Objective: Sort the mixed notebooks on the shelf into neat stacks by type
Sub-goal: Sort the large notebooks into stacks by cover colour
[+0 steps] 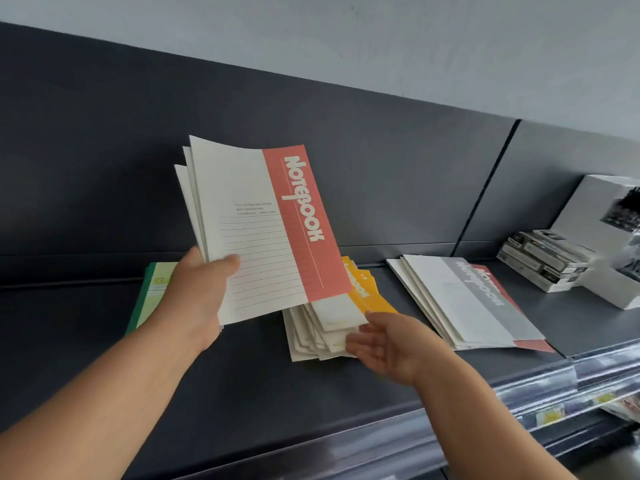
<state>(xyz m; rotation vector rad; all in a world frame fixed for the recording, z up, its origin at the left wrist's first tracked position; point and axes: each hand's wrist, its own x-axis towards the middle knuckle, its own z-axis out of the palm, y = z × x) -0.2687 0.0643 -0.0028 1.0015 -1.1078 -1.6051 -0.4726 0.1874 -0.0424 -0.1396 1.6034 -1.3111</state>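
A dark back panel (104, 168) rises behind a long dark shelf (242, 382), and a clear price rail (536, 393) runs along the shelf's front edge at the right. Above the shelf, tilted up with their top edges towards the panel, is a bundle of notebooks (256, 237), cream covers with ruled lines; the front one carries a red band printed "Notebook". To the right, lying flat on the shelf and well apart from the bundle, is a fanned stack of notebooks (464, 303), topped by a grey-banded one with a red-banded one showing beneath it. A big white box (595, 216) stands at the far right against the panel. Between the bundle and the fanned stack lies a loose pile of notebooks (311, 337), its edges uneven, with a yellow-banded cover (363, 292) on top, partly hidden by the raised bundle. A few green notebooks (152, 296) lie flat at the left, partly behind the left forearm. A short stack of small black-and-white boxes (543, 261) sits just beside the white box. The left hand (197, 296) grips the bundle at its lower left corner, thumb pressed on the front cover. The right hand (388, 344) is spread and relaxed, its fingertips (349, 341) touching the near corner of the loose pile without closing on it.
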